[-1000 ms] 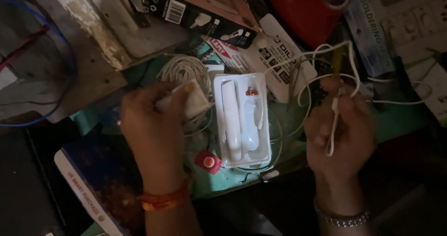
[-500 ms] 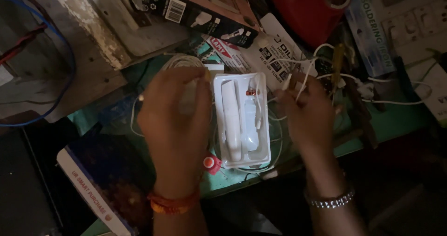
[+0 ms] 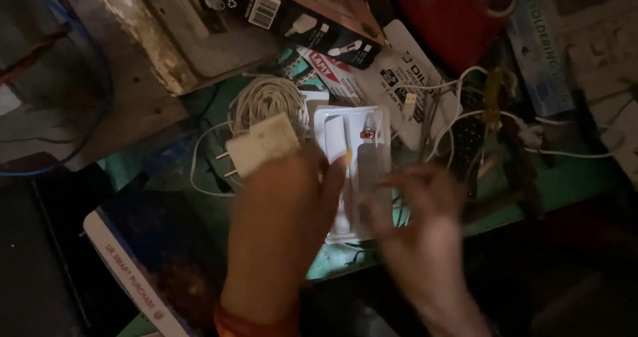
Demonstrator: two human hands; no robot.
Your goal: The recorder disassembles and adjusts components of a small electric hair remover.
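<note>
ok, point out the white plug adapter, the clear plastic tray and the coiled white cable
white plug adapter [image 3: 262,144], head view, middle of its flat face
clear plastic tray [image 3: 352,127], head view, upper part
coiled white cable [image 3: 266,98], head view, top of the coil

Dim, cluttered green worktop [image 3: 565,184]

The tray [image 3: 355,171] under both hands looks like thin clear plastic, pretty glossy, catching light along its moulded ridges. The white charger plug [image 3: 260,145] beside it is smooth matt plastic with two little metal prongs. The coiled cable [image 3: 266,101] has that soft rubbery white sheath. The packaging box [image 3: 299,11] up top is printed card, slightly shiny. The slab [image 3: 143,38] on the left is rough, with flaking, chipped paint. The table [image 3: 565,181] shows a dull green, worn surface. The booklet [image 3: 133,270] has a glossy paper cover.
</note>
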